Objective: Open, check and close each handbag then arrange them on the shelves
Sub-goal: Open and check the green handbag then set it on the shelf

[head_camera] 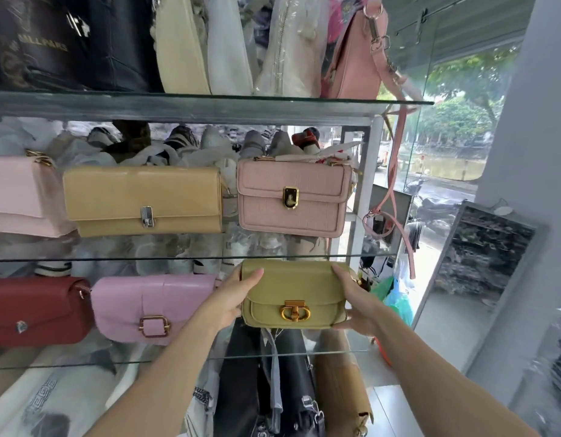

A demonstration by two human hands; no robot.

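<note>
My left hand (238, 298) and right hand (356, 305) have their fingers curled round the two ends of the olive handbag (292, 294), holding it level at the right end of the lower glass shelf (131, 362), beside the pink handbag (153, 307), clasp outward for display, I judge. Its flap looks closed. No brand readable on it.

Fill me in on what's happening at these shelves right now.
A person is holding a small olive-green handbag by its two ends, left hand on one side and right hand on the other, at the right end of a glass shelf. Its flap is down over the gold clasp. A pink handbag and a red handbag stand beside it on that shelf. On the shelf above stand a tan handbag and a pale pink handbag, both closed.
</note>
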